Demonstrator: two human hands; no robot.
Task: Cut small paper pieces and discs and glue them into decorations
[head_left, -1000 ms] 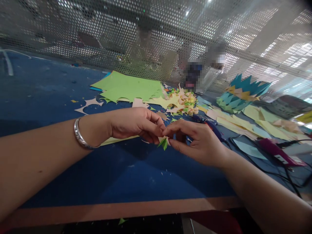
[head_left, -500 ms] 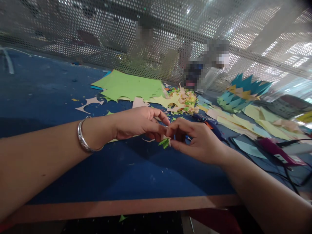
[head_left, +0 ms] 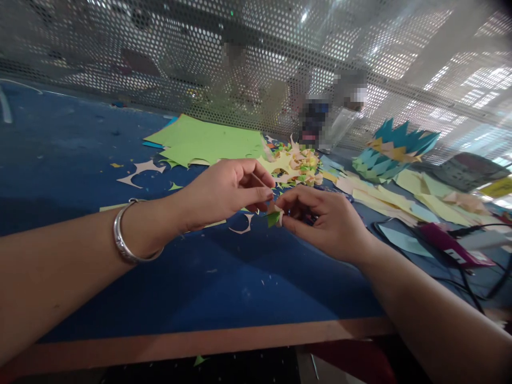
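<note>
A small paper flower (head_left: 274, 217), pale pink with green leaf pieces, is pinched between the thumb and fingers of my right hand (head_left: 326, 221). From the other side my left hand (head_left: 224, 189), with a silver bangle on its wrist, has its curled fingertips at the flower's upper pink edge and seems to grip it there. Both hands are above the blue table (head_left: 224, 293). Beneath them lies a curved pale paper offcut (head_left: 242, 229). My right fingers hide part of the flower.
Behind the hands lie green paper sheets (head_left: 216, 141) and a pile of small paper flowers (head_left: 306, 162). A teal paper crown-shaped piece (head_left: 396, 152) stands at right, near paper strips (head_left: 380, 202). A purple power strip (head_left: 456, 245) with cables lies far right. Perforated metal panel (head_left: 180, 69) borders the back.
My left fingers have lifted slightly and spread a little from the flower's body. The flower has moved up slightly and turned in my right hand. The view has shifted a little.
</note>
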